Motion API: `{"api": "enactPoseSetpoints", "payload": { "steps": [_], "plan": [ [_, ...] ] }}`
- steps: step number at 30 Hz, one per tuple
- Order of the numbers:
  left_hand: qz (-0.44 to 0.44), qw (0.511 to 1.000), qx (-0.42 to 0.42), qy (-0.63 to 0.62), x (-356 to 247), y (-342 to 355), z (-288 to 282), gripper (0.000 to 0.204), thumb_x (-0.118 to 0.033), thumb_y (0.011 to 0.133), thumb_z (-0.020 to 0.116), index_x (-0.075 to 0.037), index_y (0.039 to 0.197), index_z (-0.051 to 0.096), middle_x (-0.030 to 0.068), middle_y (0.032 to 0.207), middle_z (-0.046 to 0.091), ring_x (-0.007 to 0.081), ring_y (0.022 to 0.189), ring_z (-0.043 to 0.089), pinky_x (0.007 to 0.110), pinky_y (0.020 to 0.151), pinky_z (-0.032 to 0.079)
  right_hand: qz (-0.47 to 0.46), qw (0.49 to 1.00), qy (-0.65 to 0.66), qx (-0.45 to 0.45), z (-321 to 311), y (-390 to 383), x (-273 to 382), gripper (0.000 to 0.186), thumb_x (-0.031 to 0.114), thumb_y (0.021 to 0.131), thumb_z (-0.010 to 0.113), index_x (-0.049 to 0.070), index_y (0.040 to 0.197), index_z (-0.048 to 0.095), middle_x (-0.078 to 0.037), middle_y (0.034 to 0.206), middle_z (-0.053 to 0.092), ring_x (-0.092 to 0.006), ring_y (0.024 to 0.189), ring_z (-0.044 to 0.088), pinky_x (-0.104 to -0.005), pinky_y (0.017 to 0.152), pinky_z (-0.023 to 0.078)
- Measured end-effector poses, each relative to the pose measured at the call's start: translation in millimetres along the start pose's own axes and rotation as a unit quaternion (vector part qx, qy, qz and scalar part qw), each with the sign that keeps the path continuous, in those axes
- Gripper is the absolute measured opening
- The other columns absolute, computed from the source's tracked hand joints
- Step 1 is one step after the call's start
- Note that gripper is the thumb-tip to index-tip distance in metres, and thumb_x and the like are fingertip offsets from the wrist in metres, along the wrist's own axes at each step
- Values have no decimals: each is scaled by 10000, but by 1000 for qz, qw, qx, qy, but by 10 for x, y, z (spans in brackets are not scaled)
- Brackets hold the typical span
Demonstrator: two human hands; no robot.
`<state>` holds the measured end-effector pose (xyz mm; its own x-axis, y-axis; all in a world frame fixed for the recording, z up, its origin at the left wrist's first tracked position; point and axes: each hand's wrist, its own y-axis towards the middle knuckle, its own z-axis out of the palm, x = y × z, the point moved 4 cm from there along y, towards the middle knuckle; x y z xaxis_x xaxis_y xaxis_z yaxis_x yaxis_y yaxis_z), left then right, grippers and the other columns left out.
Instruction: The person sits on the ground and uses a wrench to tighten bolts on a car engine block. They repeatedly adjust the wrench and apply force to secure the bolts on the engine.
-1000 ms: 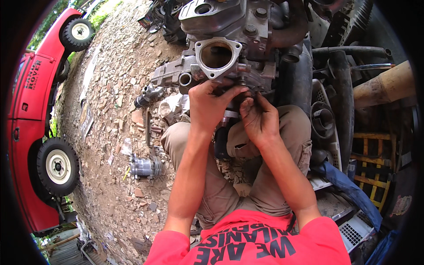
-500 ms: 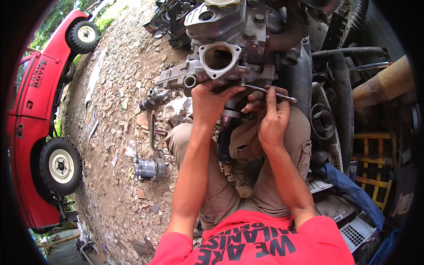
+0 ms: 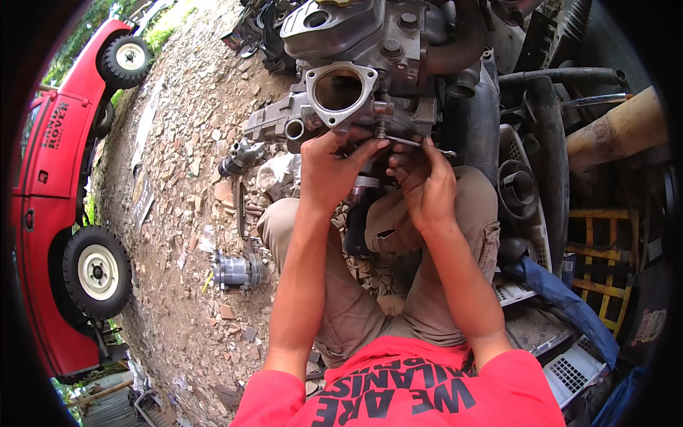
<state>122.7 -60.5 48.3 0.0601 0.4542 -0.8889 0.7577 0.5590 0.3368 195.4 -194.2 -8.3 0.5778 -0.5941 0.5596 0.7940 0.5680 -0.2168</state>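
Note:
A slim metal wrench [image 3: 409, 142] lies across the lower side of a grey engine [image 3: 407, 78], its left end at a small bolt [image 3: 382, 132]. My right hand [image 3: 432, 186] pinches the handle, thumb on top and curled fingers below. At the wrench's left end my left hand [image 3: 324, 171] is closed against the engine's underside, its thumb tip just under the bolt. Its other fingers are partly hidden, and I cannot make out what they hold. Just above the left hand is a round opening in a three-cornered flange [image 3: 341, 94].
My knees are on either side below the engine. On the stony ground to the left lie a silver cylindrical part [image 3: 240, 271] and another metal part [image 3: 240, 156]. Black pipes [image 3: 548, 153] and a bamboo pole [image 3: 617, 135] are at right. Far left stands a red vehicle [image 3: 50, 206].
My right hand has gone from a straight index finger on the wrench to thumb and curled fingers around it. The view has shifted slightly, moving the engine left and up. My left hand stays by the bolt.

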Motion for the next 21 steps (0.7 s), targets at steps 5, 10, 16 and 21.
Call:
{"api": "enactPoseSetpoints", "payload": {
  "steps": [5,10,16,21],
  "plan": [
    [-11,1000,-9,17,-14,11,39,91,-27,787,783,16,855,742,19,766,719,39,693,606,225,632,491,161,959,235,1,-167,111,-303,219,168,1009,452,-13,1106,528,-152,980,658,-228,858,665,-342,732,570],
    [15,999,-21,-21,73,12,26,115,-39,776,791,14,870,750,29,778,726,47,700,615,239,646,499,179,940,287,38,-176,171,-427,212,139,991,452,-28,1092,535,-157,990,662,-233,862,666,-334,755,580],
    [-64,997,-14,31,71,61,-75,200,-107,754,820,16,897,752,59,791,735,70,712,640,258,661,510,159,953,258,-2,-203,182,-362,211,143,993,458,-30,1087,534,-172,984,664,-239,853,675,-336,736,584],
    [-14,998,7,57,26,53,-38,181,-125,790,799,8,902,752,46,737,710,58,646,587,251,609,477,-11,997,72,-20,39,36,-73,179,143,1020,456,-18,1066,521,-164,918,673,-216,806,688,-309,712,581]
  ]
}}
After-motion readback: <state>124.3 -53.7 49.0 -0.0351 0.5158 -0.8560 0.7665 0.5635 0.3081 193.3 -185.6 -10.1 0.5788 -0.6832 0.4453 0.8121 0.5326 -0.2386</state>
